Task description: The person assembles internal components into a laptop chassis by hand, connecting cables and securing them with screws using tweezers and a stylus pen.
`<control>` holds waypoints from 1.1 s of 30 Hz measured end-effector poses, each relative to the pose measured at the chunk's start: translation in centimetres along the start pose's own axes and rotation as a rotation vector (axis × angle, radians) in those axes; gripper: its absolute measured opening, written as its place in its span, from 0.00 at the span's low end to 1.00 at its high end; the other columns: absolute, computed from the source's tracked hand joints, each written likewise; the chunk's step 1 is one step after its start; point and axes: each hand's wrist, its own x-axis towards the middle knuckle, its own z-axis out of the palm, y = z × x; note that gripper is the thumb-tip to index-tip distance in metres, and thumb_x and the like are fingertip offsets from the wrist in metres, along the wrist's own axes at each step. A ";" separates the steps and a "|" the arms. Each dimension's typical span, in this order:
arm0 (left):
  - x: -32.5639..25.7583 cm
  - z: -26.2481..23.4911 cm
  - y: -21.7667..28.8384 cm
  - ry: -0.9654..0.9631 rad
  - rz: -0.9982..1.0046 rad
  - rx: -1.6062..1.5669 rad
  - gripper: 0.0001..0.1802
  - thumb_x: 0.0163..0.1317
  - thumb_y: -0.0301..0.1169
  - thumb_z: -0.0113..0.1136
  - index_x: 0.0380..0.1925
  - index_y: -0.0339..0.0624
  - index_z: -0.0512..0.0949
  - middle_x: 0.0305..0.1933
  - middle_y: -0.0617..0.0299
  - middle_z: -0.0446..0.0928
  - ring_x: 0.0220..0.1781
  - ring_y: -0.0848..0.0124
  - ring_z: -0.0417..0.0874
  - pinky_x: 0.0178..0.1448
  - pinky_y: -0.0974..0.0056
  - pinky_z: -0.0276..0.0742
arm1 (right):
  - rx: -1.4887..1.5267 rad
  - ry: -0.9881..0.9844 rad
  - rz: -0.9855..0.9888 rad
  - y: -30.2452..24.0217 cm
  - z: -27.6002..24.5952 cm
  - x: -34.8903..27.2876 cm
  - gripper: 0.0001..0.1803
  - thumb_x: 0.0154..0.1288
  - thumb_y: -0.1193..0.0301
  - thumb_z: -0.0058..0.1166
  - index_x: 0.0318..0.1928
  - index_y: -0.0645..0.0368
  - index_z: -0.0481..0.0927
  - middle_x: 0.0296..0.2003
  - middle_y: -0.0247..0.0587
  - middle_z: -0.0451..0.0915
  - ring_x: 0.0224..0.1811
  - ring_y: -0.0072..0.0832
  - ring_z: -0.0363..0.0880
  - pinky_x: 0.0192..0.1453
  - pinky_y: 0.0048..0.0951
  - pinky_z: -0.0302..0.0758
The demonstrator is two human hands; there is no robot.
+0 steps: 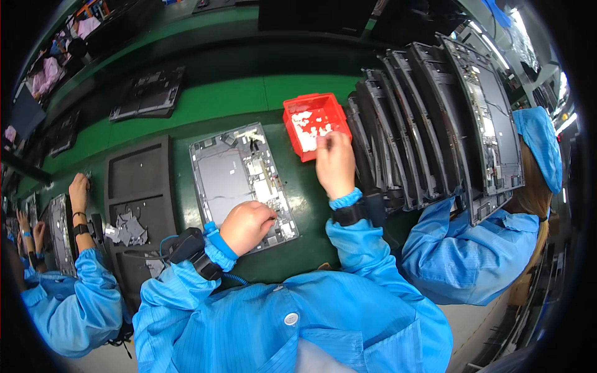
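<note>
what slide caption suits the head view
Left hand over flat grey device chassis, right hand at red plastic bin of small white pieces.

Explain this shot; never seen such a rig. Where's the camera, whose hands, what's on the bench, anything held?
No robot here: just a person's bare hands. The single picture comes from a wide fisheye camera on their head, looking down, so straight edges look bent. Their left hand is over the lower right part of a grey panel with exposed circuitry. Their right hand is over a red bin holding small white pieces. Whether either hand grips something is too small to tell. Also on the green bench: a black tray to the left and a row of upright panels to the right. A co-worker is at the right.
</note>
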 end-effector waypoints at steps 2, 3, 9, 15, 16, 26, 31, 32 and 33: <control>-0.1 0.0 0.1 0.024 0.049 0.083 0.06 0.44 0.23 0.61 0.26 0.39 0.79 0.28 0.56 0.77 0.32 0.57 0.78 0.38 0.58 0.75 | 0.394 -0.010 0.043 1.0 -0.7 -1.4 0.09 0.63 0.71 0.48 0.28 0.63 0.70 0.27 0.45 0.71 0.33 0.33 0.72 0.36 0.34 0.70; -0.1 0.1 -0.2 0.012 0.038 0.078 0.06 0.44 0.23 0.61 0.26 0.39 0.79 0.28 0.56 0.77 0.32 0.57 0.78 0.38 0.58 0.75 | 0.681 -0.257 0.443 -1.0 -3.0 -2.3 0.05 0.65 0.75 0.45 0.30 0.62 0.69 0.30 0.38 0.70 0.32 0.23 0.71 0.36 0.27 0.73; -0.1 0.2 -0.3 0.115 0.119 0.051 0.07 0.42 0.22 0.63 0.25 0.40 0.79 0.27 0.58 0.78 0.30 0.60 0.78 0.36 0.60 0.75 | 1.212 -0.480 0.408 -1.6 -2.2 -9.8 0.11 0.56 0.86 0.51 0.38 0.64 0.67 0.40 0.41 0.72 0.43 0.27 0.76 0.50 0.27 0.75; -0.2 0.3 0.1 0.135 0.054 0.043 0.06 0.42 0.21 0.63 0.24 0.40 0.79 0.27 0.58 0.78 0.30 0.60 0.78 0.35 0.60 0.75 | 1.085 -0.493 0.340 -0.9 -2.0 -11.5 0.11 0.55 0.87 0.51 0.39 0.67 0.68 0.40 0.45 0.74 0.45 0.28 0.76 0.50 0.26 0.75; -0.1 0.4 0.0 0.129 0.045 0.040 0.06 0.42 0.21 0.63 0.24 0.40 0.79 0.27 0.58 0.78 0.30 0.60 0.78 0.35 0.60 0.75 | 1.067 -0.503 0.333 -0.8 -1.9 -11.4 0.11 0.55 0.87 0.51 0.39 0.67 0.68 0.40 0.45 0.74 0.45 0.28 0.76 0.50 0.25 0.75; -0.4 0.8 0.2 0.143 0.068 0.061 0.08 0.42 0.21 0.64 0.25 0.40 0.78 0.28 0.58 0.77 0.30 0.60 0.78 0.35 0.60 0.74 | 0.862 -0.426 0.198 -0.2 -1.3 -12.0 0.09 0.52 0.86 0.55 0.33 0.67 0.71 0.35 0.47 0.77 0.39 0.29 0.78 0.44 0.26 0.75; -1.0 1.5 0.4 0.122 0.157 0.167 0.09 0.42 0.21 0.63 0.26 0.39 0.78 0.29 0.59 0.76 0.31 0.61 0.77 0.34 0.61 0.75 | 0.754 -0.313 0.053 -0.8 -1.4 -12.1 0.09 0.49 0.84 0.58 0.31 0.65 0.73 0.32 0.46 0.79 0.35 0.32 0.79 0.39 0.27 0.74; -1.1 1.6 0.5 0.113 0.171 0.221 0.09 0.40 0.22 0.63 0.26 0.39 0.78 0.31 0.59 0.76 0.32 0.62 0.77 0.33 0.62 0.75 | 0.741 -0.299 0.024 -1.1 -1.6 -11.9 0.09 0.49 0.84 0.59 0.31 0.65 0.73 0.32 0.46 0.79 0.35 0.32 0.79 0.39 0.27 0.75; -1.2 1.7 0.5 0.103 0.188 0.274 0.10 0.39 0.22 0.63 0.26 0.39 0.78 0.32 0.60 0.76 0.32 0.63 0.77 0.32 0.63 0.75 | 0.726 -0.283 -0.006 -1.2 -1.6 -11.9 0.09 0.48 0.84 0.59 0.30 0.65 0.73 0.32 0.45 0.79 0.35 0.32 0.79 0.38 0.27 0.75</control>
